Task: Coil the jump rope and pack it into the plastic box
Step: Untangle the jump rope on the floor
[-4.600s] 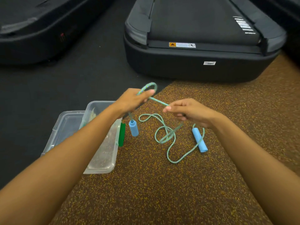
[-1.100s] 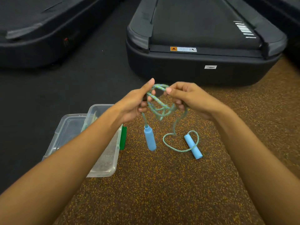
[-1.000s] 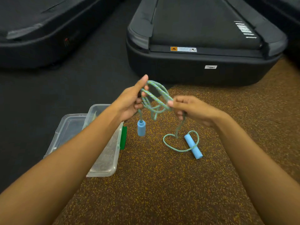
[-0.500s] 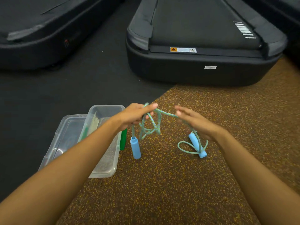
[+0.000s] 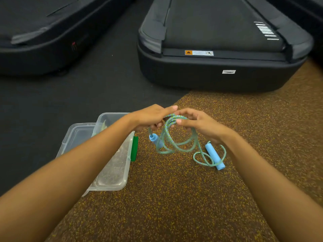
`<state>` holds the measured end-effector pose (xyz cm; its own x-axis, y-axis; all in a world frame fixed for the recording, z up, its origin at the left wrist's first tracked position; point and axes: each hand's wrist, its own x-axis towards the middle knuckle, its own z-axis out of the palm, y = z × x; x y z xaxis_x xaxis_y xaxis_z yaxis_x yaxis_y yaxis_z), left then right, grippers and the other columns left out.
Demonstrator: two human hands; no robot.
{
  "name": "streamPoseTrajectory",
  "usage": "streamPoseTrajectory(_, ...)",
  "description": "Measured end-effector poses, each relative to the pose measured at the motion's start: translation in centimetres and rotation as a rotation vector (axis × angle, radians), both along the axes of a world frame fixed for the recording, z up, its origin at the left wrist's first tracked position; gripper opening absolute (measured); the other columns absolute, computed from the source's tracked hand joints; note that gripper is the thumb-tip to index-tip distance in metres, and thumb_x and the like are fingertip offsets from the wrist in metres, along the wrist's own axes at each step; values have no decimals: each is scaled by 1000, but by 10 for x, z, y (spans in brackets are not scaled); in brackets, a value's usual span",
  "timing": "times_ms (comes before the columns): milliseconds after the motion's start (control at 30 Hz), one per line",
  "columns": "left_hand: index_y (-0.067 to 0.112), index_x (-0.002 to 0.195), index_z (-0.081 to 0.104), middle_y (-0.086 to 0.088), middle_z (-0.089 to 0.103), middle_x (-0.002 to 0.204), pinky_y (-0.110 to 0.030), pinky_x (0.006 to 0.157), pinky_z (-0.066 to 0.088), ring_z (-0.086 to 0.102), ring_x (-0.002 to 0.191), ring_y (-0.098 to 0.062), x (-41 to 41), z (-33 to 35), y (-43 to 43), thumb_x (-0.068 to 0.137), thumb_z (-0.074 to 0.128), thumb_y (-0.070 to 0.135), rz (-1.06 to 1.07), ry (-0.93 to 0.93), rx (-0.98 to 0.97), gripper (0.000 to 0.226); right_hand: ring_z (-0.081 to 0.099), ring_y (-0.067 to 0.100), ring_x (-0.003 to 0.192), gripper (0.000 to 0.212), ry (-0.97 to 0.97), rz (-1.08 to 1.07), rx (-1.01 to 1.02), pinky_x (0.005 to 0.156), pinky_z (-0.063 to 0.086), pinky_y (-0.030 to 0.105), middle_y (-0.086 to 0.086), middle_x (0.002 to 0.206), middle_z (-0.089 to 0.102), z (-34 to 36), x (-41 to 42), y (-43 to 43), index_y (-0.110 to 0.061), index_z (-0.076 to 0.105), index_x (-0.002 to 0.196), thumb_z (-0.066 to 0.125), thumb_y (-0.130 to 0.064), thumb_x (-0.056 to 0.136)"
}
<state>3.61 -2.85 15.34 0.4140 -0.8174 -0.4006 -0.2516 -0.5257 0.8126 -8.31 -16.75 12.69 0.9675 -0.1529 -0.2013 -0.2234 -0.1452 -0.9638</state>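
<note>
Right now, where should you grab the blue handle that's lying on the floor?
Grip the floor handle around its bare upper half, coming from above with the right hand. It lies flat and the rope loops round its lower end, so the top end is free to pinch.
</note>
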Motion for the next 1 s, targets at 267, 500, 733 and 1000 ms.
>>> streamPoseTrajectory(267, 21, 93, 73, 4, 64, 85, -14, 44, 30, 38, 55, -5, 23, -2, 11, 92, 48, 46, 179, -67, -130, 36, 45, 7, 65, 26, 83, -65, 106, 67, 39, 19, -3, 78, 53, -5, -20, -35, -11, 62, 110, 58, -15, 85)
streamPoseTrajectory(500, 17, 84, 67, 11, 35, 57, -15, 42, 23, 25, 45, -3, 19, 0, 13, 97, 40, 44, 137, 11, -131, 40, 58, 17, 96, 17, 387, 61, -252, 78, 46, 20, 7, 106, 65, -24, -37, -48, -9, 66, 102, 57, -8, 87)
streamPoseTrajectory(733, 20, 77, 60, 13, 26, 50, -17, 41, 16, 18, 44, -6, 11, 3, 1, 95, 41, 47, 102, 107, -149, 38, 50, 11, 120, 44, 197, 23, -290, 103, 38, 27, 2, 133, 55, -10, -12, -26, -14, 47, 133, 50, -4, 90)
streamPoseTrajectory(1000, 21, 69, 54, 13, 28, 48, -18, 41, 16, 19, 42, -3, 2, -1, -3, 95, 42, 47, 78, 196, -155, 39, 57, 6, 98, 26, -187, -55, -152, 87, 43, 12, 5, 107, 63, 25, 9, 8, -8, 58, 116, 52, -9, 90)
